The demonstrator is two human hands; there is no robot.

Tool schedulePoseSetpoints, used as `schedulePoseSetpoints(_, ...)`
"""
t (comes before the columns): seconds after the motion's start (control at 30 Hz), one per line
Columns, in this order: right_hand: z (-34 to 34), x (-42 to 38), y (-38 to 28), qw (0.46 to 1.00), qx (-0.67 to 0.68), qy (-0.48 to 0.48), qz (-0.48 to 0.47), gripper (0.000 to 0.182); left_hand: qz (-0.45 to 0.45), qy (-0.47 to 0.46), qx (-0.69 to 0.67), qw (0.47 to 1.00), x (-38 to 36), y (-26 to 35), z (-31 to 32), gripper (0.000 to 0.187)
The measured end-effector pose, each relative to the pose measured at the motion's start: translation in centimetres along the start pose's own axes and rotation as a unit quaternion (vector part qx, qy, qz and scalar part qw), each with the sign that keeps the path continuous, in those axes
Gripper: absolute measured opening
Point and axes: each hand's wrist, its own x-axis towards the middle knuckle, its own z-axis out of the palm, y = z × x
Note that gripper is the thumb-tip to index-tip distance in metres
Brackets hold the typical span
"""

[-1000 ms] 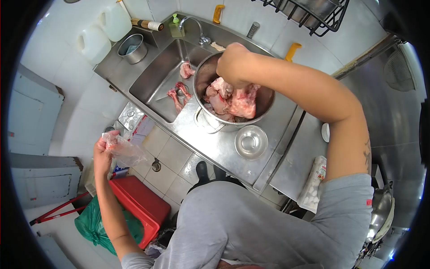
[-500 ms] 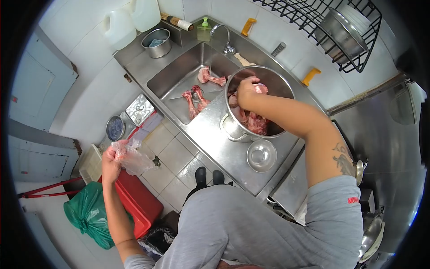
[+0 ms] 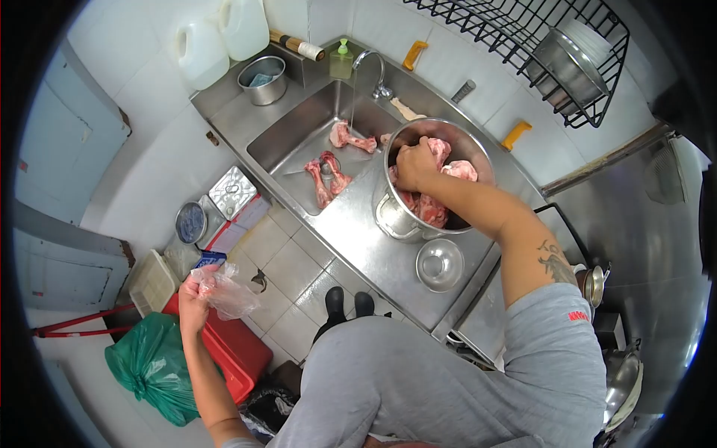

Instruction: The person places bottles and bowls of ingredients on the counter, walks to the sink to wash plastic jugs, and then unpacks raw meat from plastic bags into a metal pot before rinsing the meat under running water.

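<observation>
A large steel pot (image 3: 394, 216) stands on the steel counter, with red meaty bones (image 3: 432, 210) inside. My right hand (image 3: 417, 164) reaches into it, fingers curled against a bone (image 3: 439, 151) near the far rim; its grip is partly hidden. Out to the left, over the floor, my left hand (image 3: 194, 299) is closed on a clear plastic bag (image 3: 233, 297) that has something pinkish in it. Several bones (image 3: 317, 183) lie in the sink (image 3: 287, 142), one of them (image 3: 351, 138) by the thin stream from the tap (image 3: 381, 78).
A steel bowl (image 3: 440, 265) sits in front of the pot. A smaller pot (image 3: 263, 81) and soap bottle (image 3: 341, 61) are behind the sink. A wire rack (image 3: 515, 45) hangs at the upper right. Below left are a red bin (image 3: 237, 347) and green bag (image 3: 153, 366).
My right hand has shifted slightly within the pot, and the bones there sit differently, with a pale bone end now showing at the right. My left hand still holds the plastic bag.
</observation>
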Motion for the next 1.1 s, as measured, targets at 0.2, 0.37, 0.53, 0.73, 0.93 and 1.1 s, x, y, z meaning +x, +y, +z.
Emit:
schedulePoseSetpoints(0.2, -0.7, -0.9, 0.4, 0.996, 0.061, 0.059, 0.002, 0.048, 0.01, 0.008, -0.001, 1.0, 0.3, 1.3, 0.8, 0.041)
schedulePoseSetpoints(0.37, -2.6, -2.3, 3.0, 0.95, 0.26, 0.169, 0.032, 0.053, 0.002, 0.015, -0.008, 1.0, 0.3, -0.3, 0.7, 0.034)
schedulePoseSetpoints(0.53, 0.3, -6.0, 8.8, 0.575, 0.813, 0.023, 0.085, 0.045, -0.032, 0.004, -0.023, 0.999, 1.1, 0.5, 1.1, 0.034)
schedulePoseSetpoints(0.73, 2.7, -10.5, 10.8, 0.23, 0.971, -0.069, 0.006, 0.068, -0.029, -0.017, -0.039, 0.999, 3.0, 1.5, 1.6, 0.036)
schedulePoseSetpoints(0.93, 2.4, -12.4, 11.0, 0.213, 0.974, -0.067, 0.028, 0.068, -0.013, -0.044, -0.026, 0.999, 4.0, 2.8, 2.6, 0.043)
schedulePoseSetpoints(1.1, 2.0, -12.7, 12.9, 0.237, 0.952, -0.193, 0.004, 0.061, 0.023, -0.059, -0.015, 0.998, 3.9, 2.6, 2.0, 0.051)
